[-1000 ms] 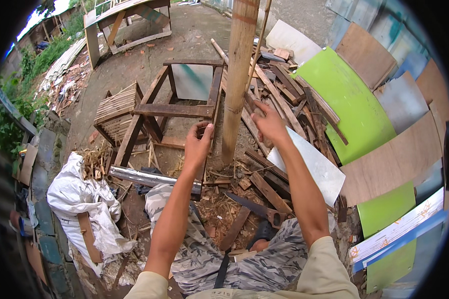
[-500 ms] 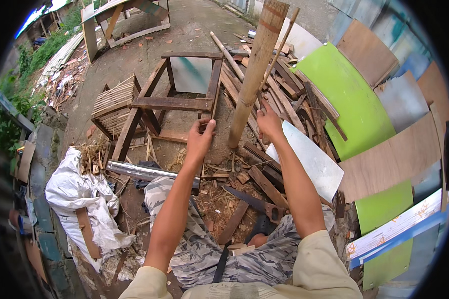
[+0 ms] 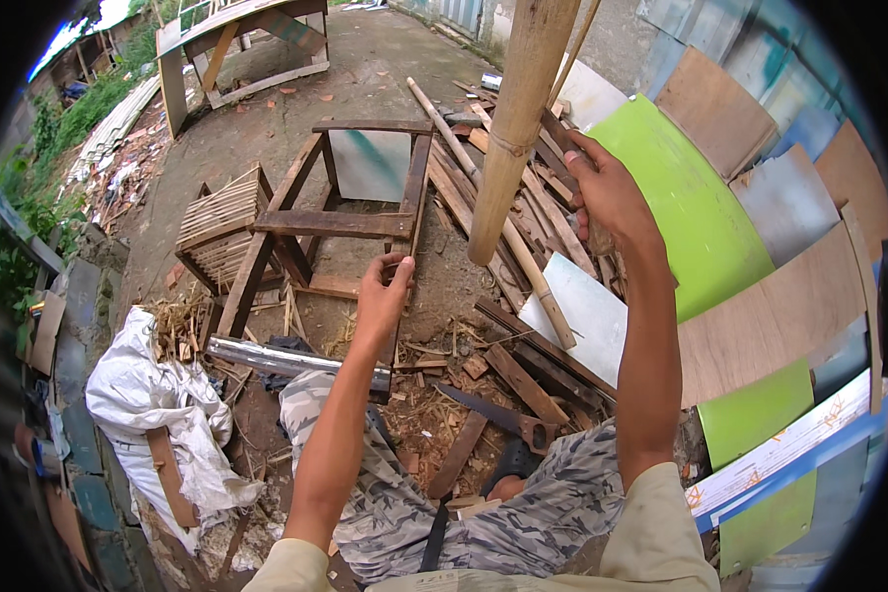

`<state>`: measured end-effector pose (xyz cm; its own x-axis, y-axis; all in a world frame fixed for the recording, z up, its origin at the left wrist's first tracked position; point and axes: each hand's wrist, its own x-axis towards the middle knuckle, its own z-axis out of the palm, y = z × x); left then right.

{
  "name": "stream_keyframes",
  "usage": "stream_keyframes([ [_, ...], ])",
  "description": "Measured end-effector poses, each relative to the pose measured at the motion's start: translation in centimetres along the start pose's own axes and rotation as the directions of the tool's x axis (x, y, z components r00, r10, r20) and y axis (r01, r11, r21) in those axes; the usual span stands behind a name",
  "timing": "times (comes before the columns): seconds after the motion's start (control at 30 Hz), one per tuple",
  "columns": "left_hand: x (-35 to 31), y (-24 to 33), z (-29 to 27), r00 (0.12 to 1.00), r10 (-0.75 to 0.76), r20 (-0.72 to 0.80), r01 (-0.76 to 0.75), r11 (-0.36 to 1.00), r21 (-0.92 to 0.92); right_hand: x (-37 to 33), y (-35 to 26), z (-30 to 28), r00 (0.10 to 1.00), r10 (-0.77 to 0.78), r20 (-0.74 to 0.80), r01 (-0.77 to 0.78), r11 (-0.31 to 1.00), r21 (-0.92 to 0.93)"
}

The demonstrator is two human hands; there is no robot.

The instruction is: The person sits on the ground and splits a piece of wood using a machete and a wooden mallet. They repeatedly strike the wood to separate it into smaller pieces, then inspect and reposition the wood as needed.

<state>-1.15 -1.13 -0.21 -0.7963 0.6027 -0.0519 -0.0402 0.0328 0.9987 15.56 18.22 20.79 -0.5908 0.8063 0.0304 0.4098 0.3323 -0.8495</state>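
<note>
Beside the dark brown, open wooden frame [image 3: 335, 224], the left hand [image 3: 383, 293] bends its fingers narrowly at the right rail, seemingly steadying it; a firm grip cannot be confirmed. Right of the frame, past a round tan bamboo pole [image 3: 518, 128], the right hand [image 3: 614, 195] curls above brown timber strips [image 3: 560, 222]; whether it holds one is unclear. Nearer the person than the frame lies a brown-handled steel handsaw [image 3: 503, 416], perhaps for easy reach.
</note>
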Motion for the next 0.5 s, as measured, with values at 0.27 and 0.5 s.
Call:
stream_keyframes([
  [0.27, -0.1, 0.1, 1.5, 1.000, -0.006, 0.026, 0.008, 0.997, -0.079, 1.7, 14.4, 10.0, 0.984, 0.135, 0.118, -0.133, 0.991, -0.019],
  [0.5, 0.1, 0.2, 1.6, 0.998, 0.048, 0.033, -0.049, 0.999, 0.002, 1.0, 6.0, 3.0, 0.991, 0.082, 0.109, -0.088, 0.995, 0.052],
])
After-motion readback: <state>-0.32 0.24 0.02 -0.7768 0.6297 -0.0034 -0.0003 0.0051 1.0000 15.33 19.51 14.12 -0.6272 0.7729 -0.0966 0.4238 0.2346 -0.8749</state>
